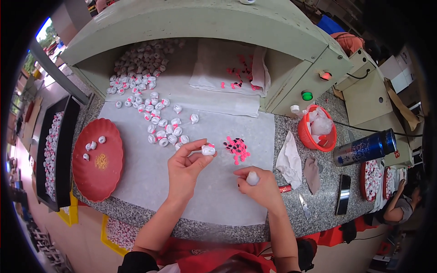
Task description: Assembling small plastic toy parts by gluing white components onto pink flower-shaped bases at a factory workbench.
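My left hand [187, 166] pinches a small white moulded piece with a pink patch [208, 149] between thumb and fingertips, above the white sheet [214, 200]. To the right, my right hand [260, 189] is curled, its fingers wrapped round a white round-tipped object [252, 178] whose kind I cannot make out. A dark speck shows at its fingertips. Just beyond that hand lies a small heap of pink and black bits [236, 149]. More of the white pieces [166, 127] are scattered on the sheet and piled back into the grey-green hooded box [191, 22].
A red scalloped tray [98, 168] with several white pieces is at left, beside a filled black tray [43, 195]. On the right are a red basket [318, 146], blue bottle [364, 148], phone [343, 194], blade [304, 206] and red tube [284, 188]. Another person [403, 207] sits far right.
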`<action>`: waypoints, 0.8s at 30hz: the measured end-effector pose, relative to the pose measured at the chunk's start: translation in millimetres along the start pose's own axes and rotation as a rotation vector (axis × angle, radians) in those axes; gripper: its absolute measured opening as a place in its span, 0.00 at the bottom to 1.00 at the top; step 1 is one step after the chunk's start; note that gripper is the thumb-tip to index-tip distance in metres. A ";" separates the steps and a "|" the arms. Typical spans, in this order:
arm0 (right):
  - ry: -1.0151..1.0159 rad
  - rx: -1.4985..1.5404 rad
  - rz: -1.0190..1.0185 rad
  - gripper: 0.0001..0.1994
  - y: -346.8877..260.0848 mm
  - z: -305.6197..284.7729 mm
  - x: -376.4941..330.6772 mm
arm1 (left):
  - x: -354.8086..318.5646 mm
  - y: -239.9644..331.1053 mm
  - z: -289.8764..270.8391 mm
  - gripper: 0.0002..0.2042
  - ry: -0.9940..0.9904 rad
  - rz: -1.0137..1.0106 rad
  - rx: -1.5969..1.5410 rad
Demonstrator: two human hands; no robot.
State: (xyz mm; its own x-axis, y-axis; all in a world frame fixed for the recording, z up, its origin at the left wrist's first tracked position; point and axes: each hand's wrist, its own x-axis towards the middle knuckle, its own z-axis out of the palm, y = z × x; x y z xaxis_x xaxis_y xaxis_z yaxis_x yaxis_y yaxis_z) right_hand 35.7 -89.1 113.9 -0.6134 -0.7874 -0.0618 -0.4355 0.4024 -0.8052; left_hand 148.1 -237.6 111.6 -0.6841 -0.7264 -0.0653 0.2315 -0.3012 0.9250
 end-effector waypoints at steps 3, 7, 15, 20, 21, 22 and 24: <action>0.000 0.689 0.232 0.04 -8.1 -13.5 -0.9 | -8.5 -4.2 9.1 0.16 -0.052 -0.013 0.030; 0.018 0.893 0.006 0.05 -15.9 -14.2 -4.7 | -19.5 -11.9 22.1 0.17 -0.143 0.031 0.096; 0.074 0.833 0.124 0.04 -16.9 -6.9 -5.7 | -24.1 -16.9 24.1 0.15 -0.231 0.122 0.149; 0.107 0.791 0.084 0.04 -15.6 -2.8 -6.5 | -23.3 -16.7 22.4 0.14 -0.254 0.173 0.195; 0.133 0.780 0.080 0.04 -15.9 -1.2 -7.0 | -23.0 -16.4 22.2 0.14 -0.261 0.185 0.206; 0.159 0.768 0.075 0.04 -16.4 0.5 -7.3 | -23.3 -14.6 22.1 0.14 -0.263 0.185 0.206; 0.188 0.756 0.071 0.04 -17.1 3.3 -7.0 | -24.9 -7.6 22.3 0.14 -0.280 0.123 0.134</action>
State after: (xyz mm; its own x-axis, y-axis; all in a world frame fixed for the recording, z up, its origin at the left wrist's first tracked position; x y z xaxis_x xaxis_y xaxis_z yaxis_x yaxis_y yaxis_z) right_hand 49.6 -92.0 126.1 -0.7535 -0.6523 -0.0817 0.1349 -0.0317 -0.9904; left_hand 147.9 -203.4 114.6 -0.8242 -0.5491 0.1384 0.2440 -0.1239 0.9618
